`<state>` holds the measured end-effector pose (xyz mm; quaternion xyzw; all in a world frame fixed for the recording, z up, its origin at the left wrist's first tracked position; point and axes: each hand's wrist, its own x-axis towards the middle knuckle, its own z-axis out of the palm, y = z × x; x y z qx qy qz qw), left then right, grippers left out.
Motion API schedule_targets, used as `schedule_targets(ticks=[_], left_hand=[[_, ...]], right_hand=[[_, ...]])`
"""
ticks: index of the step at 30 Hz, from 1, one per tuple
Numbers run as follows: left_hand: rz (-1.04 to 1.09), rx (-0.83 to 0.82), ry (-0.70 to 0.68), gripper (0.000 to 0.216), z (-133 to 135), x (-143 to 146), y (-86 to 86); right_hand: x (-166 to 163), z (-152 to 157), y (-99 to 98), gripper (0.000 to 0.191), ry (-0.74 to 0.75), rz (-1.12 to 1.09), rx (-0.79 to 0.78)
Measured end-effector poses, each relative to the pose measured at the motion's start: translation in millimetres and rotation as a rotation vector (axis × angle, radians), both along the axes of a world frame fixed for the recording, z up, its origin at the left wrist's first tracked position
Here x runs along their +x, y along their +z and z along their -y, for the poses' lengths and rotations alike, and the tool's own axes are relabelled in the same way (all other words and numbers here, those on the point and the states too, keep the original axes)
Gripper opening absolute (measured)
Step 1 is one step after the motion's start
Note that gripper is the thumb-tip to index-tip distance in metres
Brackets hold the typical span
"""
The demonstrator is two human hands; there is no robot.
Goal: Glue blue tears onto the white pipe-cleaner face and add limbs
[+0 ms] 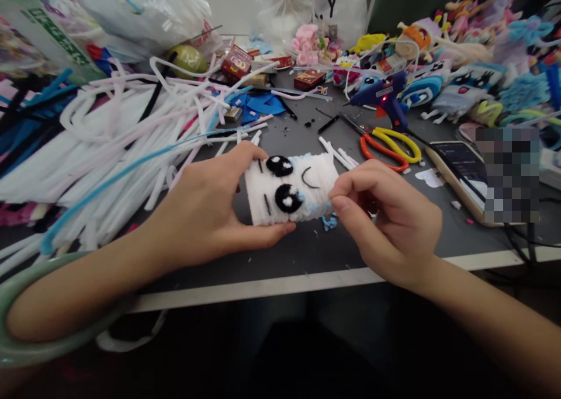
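Note:
A white fuzzy pipe-cleaner doll point(280, 203) lies sideways between my hands, just above the table's front part. Its face has two glossy black eyes, thin dark brow lines and a curved smile, with light blue fuzz on the surface. My left hand point(214, 203) wraps round its left end, thumb below and fingers above. At the right end, the thumb and forefinger of my right hand point(388, 218) are pinched together against the doll's edge; the exact bit between the fingertips is hidden. A tuft of light blue fuzz point(328, 222) sits just under the doll.
White pipe cleaners point(131, 136) pile up at left, a blue pipe cleaner point(118, 177) across them. Behind the doll are scissors point(390, 148) with red and yellow handles and a blue glue gun point(385, 98), its light lit. A phone point(460, 180) lies at right, before several finished dolls point(464, 89).

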<state>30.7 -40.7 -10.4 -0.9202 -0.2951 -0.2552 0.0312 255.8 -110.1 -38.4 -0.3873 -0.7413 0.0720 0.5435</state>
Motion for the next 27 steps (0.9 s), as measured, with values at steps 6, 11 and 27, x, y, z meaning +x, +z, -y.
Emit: schedule_targets(ticks=[6, 11, 27], left_hand=[[0.009, -0.009, 0.003, 0.057, 0.2, 0.3, 0.9], [0.018, -0.026, 0.002, 0.056, -0.1, 0.2, 1.4], [0.034, -0.086, 0.028, 0.055, 0.4, -4.1, -2.7]], right_hand=[[1.2, -0.9, -2.0, 0.008, 0.017, -0.037, -0.031], [1.0, -1.2, 0.4, 0.010, 0.005, -0.021, -0.015], [3.7, 0.2, 1.3, 0.013, 0.072, -0.171, -0.160]])
